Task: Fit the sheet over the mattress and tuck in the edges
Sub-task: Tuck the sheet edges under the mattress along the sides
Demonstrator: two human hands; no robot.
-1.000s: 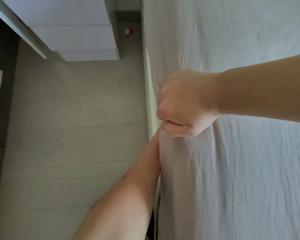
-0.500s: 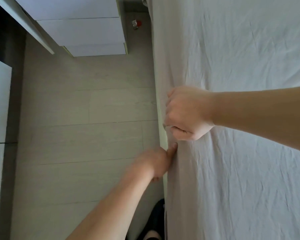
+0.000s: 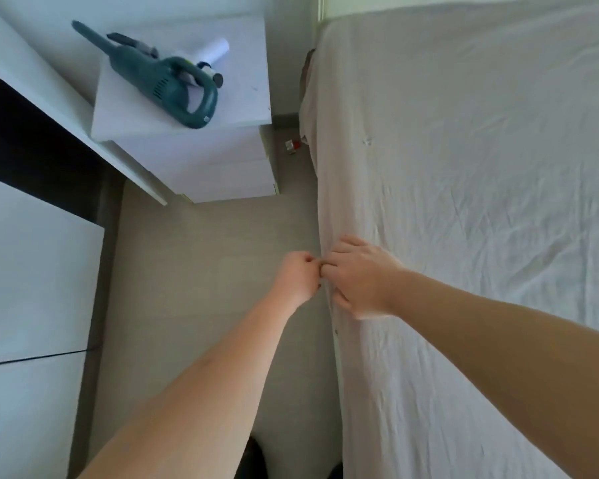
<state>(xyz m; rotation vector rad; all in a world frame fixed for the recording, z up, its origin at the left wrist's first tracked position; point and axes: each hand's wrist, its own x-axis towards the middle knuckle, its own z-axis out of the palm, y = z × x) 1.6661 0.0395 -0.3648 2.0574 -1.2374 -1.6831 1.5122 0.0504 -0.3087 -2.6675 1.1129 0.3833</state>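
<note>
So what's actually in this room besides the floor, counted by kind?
Hands: 2, the left hand and the right hand, both at the bed's edge
Sheets: 1, the sheet on the bed
Handheld vacuums: 1, the teal vacuum
White rolls: 1, the roll beside the vacuum
Drawer units: 1, the drawer unit
Small red and white things on the floor: 1
Total: 7

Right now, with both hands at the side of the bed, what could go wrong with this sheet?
1. Both the left hand and right hand work one spot on the sheet edge; pulling there could drag the fabric askew elsewhere.
2. The sheet top is already creased; tucking now may lock those wrinkles in.
3. At the far corner the fabric hangs bunched and loose-looking, so it might slip off the mattress there.
</note>
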